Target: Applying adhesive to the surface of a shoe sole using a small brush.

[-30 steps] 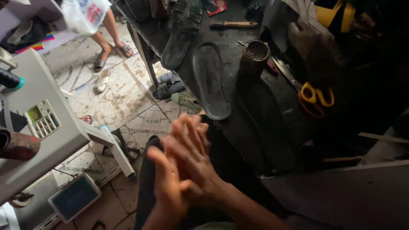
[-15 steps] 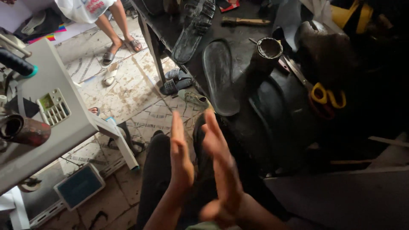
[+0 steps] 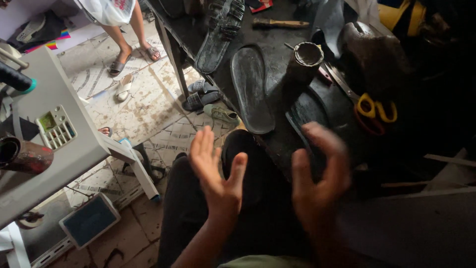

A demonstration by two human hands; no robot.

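Note:
My left hand (image 3: 216,171) is raised over my lap with its fingers spread and its palm facing right, and it holds nothing. My right hand (image 3: 318,181) is a short way to its right, blurred, fingers curled loosely and empty. Both hang over my dark trousers (image 3: 193,218) at the near edge of a dark workbench (image 3: 282,149). A black shoe sole (image 3: 252,89) lies flat on the bench just beyond my hands, next to a small round tin (image 3: 307,58).
Yellow-handled scissors (image 3: 374,111), a sandal strap piece (image 3: 218,34) and a wooden-handled tool (image 3: 280,23) lie on the bench. A grey machine with a keypad (image 3: 57,126) stands at the left. Loose sandals (image 3: 203,97) and another person's feet (image 3: 131,52) are on the tiled floor.
My hands were pressed together a second ago. They have since come apart, the left moving left and the right moving right, and both are now separate and empty.

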